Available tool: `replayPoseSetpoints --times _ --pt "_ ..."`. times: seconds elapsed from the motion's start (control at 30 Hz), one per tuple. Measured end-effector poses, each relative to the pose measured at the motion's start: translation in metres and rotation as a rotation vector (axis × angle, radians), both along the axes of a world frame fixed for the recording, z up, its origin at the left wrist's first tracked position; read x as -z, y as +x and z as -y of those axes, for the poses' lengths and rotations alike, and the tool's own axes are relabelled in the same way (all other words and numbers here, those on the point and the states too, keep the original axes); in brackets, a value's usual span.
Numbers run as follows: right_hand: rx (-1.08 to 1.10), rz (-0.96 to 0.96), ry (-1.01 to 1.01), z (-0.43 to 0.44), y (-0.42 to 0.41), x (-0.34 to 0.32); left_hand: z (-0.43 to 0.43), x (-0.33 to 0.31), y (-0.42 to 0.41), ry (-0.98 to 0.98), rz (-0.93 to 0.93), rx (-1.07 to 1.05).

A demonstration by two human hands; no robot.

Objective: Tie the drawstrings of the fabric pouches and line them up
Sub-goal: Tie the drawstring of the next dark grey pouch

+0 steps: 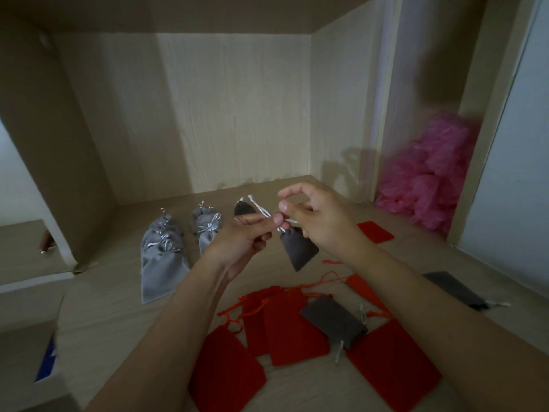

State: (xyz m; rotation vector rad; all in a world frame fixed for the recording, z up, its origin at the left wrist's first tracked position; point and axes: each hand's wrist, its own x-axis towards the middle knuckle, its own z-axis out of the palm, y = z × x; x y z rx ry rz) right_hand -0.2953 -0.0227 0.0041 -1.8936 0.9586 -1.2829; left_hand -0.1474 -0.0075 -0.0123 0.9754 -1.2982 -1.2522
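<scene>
The person held a dark grey pouch (298, 248) in the air above the middle of the tabletop (104, 316), and it hung by its white drawstrings (261, 208). The left hand (246, 236) pinched the drawstrings between thumb and forefinger, with the loose ends sticking up and to the far left. The right hand (320, 221) met it just beside the pouch's gathered mouth, its fingertips closed on the same cords and its forefinger arched above them.

On the far left of the tabletop lay light grey pouches (163, 257) with bows at their necks, set in a column, and a second short column (208, 227) lay just to its right. Another dark pouch (245, 210) lay beyond the left hand, partly hidden.

Near the person, red pouches (285, 325) lay spread flat and overlapping, with a flat dark grey pouch (332, 322) resting on them. One more grey pouch (457, 289) lay at the right, and a red one (375, 231) further back. A heap of pink plastic (430, 179) filled the far right corner.
</scene>
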Motion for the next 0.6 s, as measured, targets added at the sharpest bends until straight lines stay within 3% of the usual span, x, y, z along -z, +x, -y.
replayPoseSetpoints --times 0.2,0.3,0.6 --pt "-0.023 -0.201 0.112 0.007 -0.008 0.000 0.003 0.001 0.002 -0.055 0.007 -0.085" --pt "-0.078 -0.196 0.153 0.005 -0.013 -0.001 0.002 -0.001 0.004 -0.110 0.037 -0.093" --pt "-0.077 -0.399 0.047 0.004 -0.022 -0.007 0.001 -0.001 0.008 -0.267 0.242 -0.128"
